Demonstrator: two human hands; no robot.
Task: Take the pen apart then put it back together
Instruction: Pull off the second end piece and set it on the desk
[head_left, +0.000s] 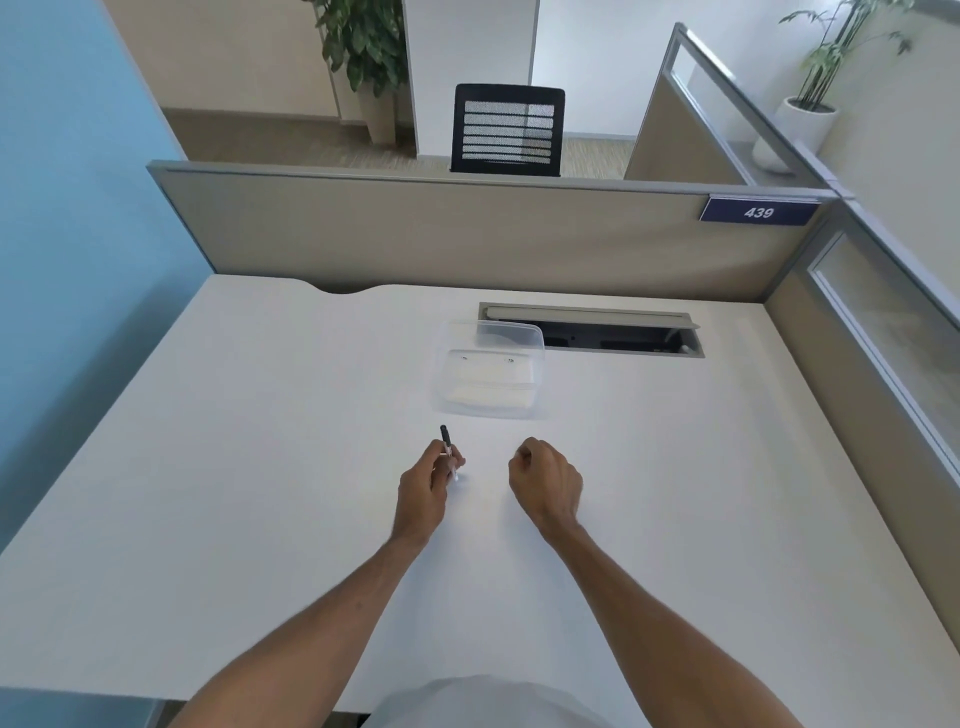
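Observation:
A thin pen (445, 437) with a black top end and a clear lower barrel stands nearly upright over the white desk (260, 467). My left hand (423, 491) grips it around the middle, so part of the barrel is hidden by my fingers. My right hand (545, 480) hovers a short way to the right of the pen, fingers curled into a loose fist. Whether something small is pinched in the right hand cannot be made out.
A clear plastic container (491, 371) sits on the desk beyond my hands. Behind it is an open cable slot (592, 330) in the desk. Beige partition walls (467, 234) enclose the back and right sides; a blue wall stands on the left.

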